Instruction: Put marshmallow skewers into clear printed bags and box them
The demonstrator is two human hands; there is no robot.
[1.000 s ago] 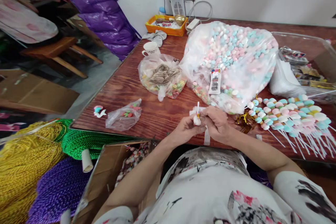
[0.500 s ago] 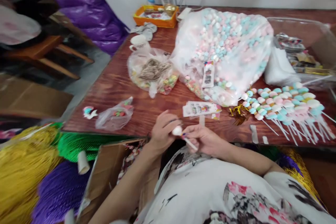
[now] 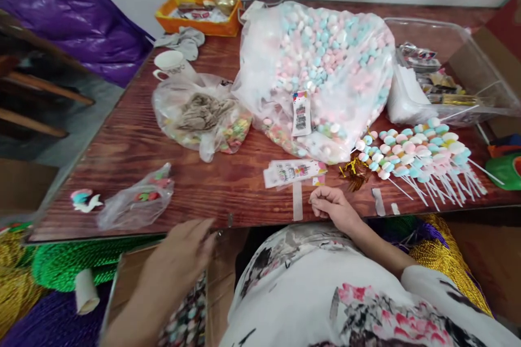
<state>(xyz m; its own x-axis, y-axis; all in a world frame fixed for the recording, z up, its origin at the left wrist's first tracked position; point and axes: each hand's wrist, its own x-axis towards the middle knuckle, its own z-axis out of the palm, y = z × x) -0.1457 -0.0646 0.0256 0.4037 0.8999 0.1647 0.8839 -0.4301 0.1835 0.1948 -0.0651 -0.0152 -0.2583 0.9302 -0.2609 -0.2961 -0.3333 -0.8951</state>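
Observation:
Blurred by motion, my left hand (image 3: 185,249) hangs at the table's front edge, over an open cardboard box (image 3: 138,268). Its fingers look loosely stretched and apart, and nothing shows in them. My right hand (image 3: 331,206) rests at the front edge with curled fingers, thumb against fingertips, and nothing visible in it. Near it are a strip of clear tape (image 3: 298,201), a small stack of printed cards (image 3: 291,172) and gold twist ties (image 3: 356,171). Marshmallow sticks (image 3: 415,152) in pink, blue and white lie in a pile to the right.
A large bag of marshmallows (image 3: 321,65) fills the table's middle. Left of it are a bag of candies (image 3: 201,119), a mug (image 3: 175,62) and an orange tray (image 3: 199,16). A small candy bag (image 3: 140,198) lies front left. A clear bin (image 3: 451,70) stands at right.
My hands have parted: the left swung left and down over the box, the right moved slightly right. The white piece on a stick between them is no longer visible.

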